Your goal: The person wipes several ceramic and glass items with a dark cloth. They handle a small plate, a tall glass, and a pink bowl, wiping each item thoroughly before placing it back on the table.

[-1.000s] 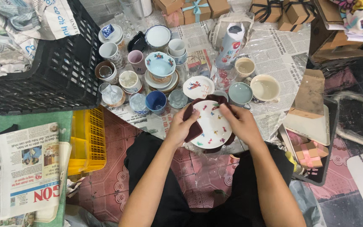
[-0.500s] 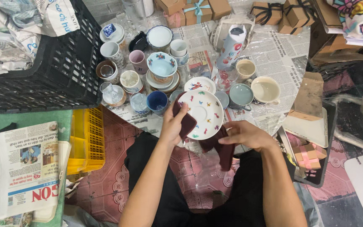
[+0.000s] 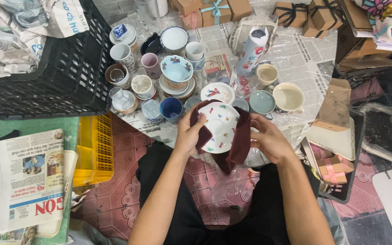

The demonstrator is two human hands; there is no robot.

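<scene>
Lower centre of the frame: the person's two forearms rise from a lap in black clothing toward the middle of the picture. The left hand point(image 3: 190, 134) grasps the left edge of a white saucer point(image 3: 220, 127) painted with small coloured figures, fingers curled onto a dark red cloth point(image 3: 237, 145) that wraps under and around the saucer. The right hand point(image 3: 267, 138) grips the cloth at the saucer's right edge; the cloth's loose end hangs below, toward the lap. The saucer is tilted toward the camera, held at centre frame just above the near edge of a low table point(image 3: 305, 59) covered in newspaper.

Lower left: a folded newspaper point(image 3: 30, 179) and, beside it, a yellow crate point(image 3: 91, 154) on the pink tiled floor.

Just beyond the saucer — a second small painted saucer point(image 3: 217, 92), a dark blue cup point(image 3: 171, 109), a grey-green bowl point(image 3: 262, 101) and a cream bowl point(image 3: 288, 97).

Upper left: a black crate point(image 3: 60, 72) stuffed with crumpled newspaper. Top edge — brown gift boxes point(image 3: 302, 13) tied with ribbon.
</scene>
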